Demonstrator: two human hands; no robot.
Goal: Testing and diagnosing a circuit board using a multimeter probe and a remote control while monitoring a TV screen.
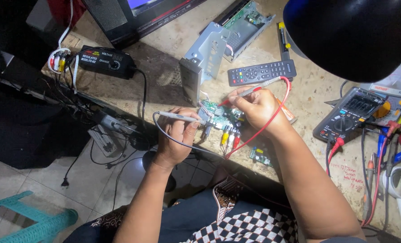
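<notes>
Probes, two: left hand (175, 135) pinches the grey probe (178, 117), right hand (256, 108) the red probe (250, 91), over one green board (220, 116). One black remote (261, 72) lies beyond it, one meter (349, 114) right.

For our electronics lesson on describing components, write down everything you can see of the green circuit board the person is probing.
The green circuit board is small, flat and crowded with tiny parts. It lies near the front edge of the stone-look workbench. Yellow, white and red plugs hang from its near edge. The left hand brings a grey probe to its left side; the right hand angles a red probe onto it from above. A metal chassis stands behind it.
</notes>
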